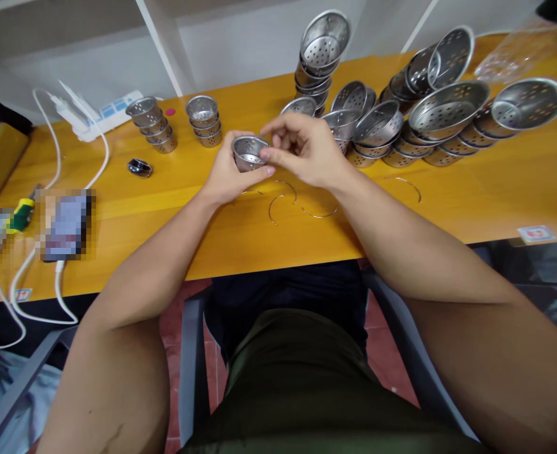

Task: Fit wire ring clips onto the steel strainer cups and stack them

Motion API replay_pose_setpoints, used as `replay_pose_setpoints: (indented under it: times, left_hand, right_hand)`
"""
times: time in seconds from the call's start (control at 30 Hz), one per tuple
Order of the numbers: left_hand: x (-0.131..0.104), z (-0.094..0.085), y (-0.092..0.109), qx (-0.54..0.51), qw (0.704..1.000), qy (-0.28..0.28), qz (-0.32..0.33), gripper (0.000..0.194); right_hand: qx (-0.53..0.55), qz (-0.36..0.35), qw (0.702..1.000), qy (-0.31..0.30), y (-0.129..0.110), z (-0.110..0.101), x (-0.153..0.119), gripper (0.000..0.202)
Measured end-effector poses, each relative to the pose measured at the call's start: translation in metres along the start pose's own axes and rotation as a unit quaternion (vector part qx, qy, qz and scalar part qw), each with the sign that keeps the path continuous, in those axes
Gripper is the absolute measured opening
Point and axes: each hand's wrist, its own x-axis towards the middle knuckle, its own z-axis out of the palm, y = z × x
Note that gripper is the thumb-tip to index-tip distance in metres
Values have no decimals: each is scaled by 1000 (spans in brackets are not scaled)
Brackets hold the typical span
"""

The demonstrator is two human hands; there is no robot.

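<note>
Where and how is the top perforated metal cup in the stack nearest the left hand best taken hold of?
Probably pinch the top cup by opposite sides of its rim, from above: it stands upright, wide mouth up, rim exposed, while its lower part nests in the cups below.

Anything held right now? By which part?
Yes: a small metal cup, its outer wall in the left hand. The right hand is at its rim; whether it pinches anything is unclear.

Perforated cup [246,162]: smooth, shiny metal, same finish as the stacked perforated cups [448,112]. Curved wires [319,216] — thin, bright metal. Counter [141,230]: glossy, wood-like. Power strip [113,117]: white plastic. Bag [508,62]: clear, crinkled plastic. Shirt [307,384] — matt cloth. Chair [193,372]: smooth grey plastic.
</note>
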Motion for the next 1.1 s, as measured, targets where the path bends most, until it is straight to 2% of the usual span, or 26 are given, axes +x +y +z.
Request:
replay_pose_setpoints:
  times: [0.1, 0.17, 0.3, 0.4, 0.5, 0.6, 0.7, 0.8, 0.87, 0.97, 1.1]
  left_hand:
    - [3, -4, -2, 7, 1000, 18, -12, 101]
    - [5, -6, -6, 15, 999, 28, -12, 98]
    - [4, -5, -11, 5, 999, 36, 8, 111]
    - [2, -1, -12, -31, 999, 27, 26, 120]
    - [0, -1, -17, -21, 1000, 2, 9, 122]
    - [2, -9, -30, 2, 1000, -26, 18, 114]
    - [7, -20, -45, 61, 998, 8, 20, 101]
    - [12, -28, -57, 107, 993, 45, -15, 99]
    - [14, -30, -64, 110, 992, 48, -41, 104]
    - [14, -27, -73, 84, 994, 42, -63, 112]
    - [14, -23, -75, 52, 998, 10, -39, 119]
  right_hand:
    - [-28, -26, 999, 10, -1, -5, 0, 73]
    - [-56, -32, 998, -14, -3, -6, 0, 72]
    - [-123, -34, 989, -79, -4, 0, -4, 72]
    - [-138, -54, 983, -106, 0, 7, -7, 68]
    - [-136, -69, 983, -106, 8, 13, -8, 65]
    - [-150, -52, 983, -95, 15, 14, -9, 61]
    - [-169, -46, 981, -81, 16, 14, -9, 57]
    - [-174, -56, 981, -71, 10, 14, -10, 47]
    - [-158, -65, 981, -90, 6, 16, -10, 35]
    - [-139, -92, 974, -151, 5, 21, -9, 21]
    - [-133, -82, 971, -179, 17, 27, -7, 21]
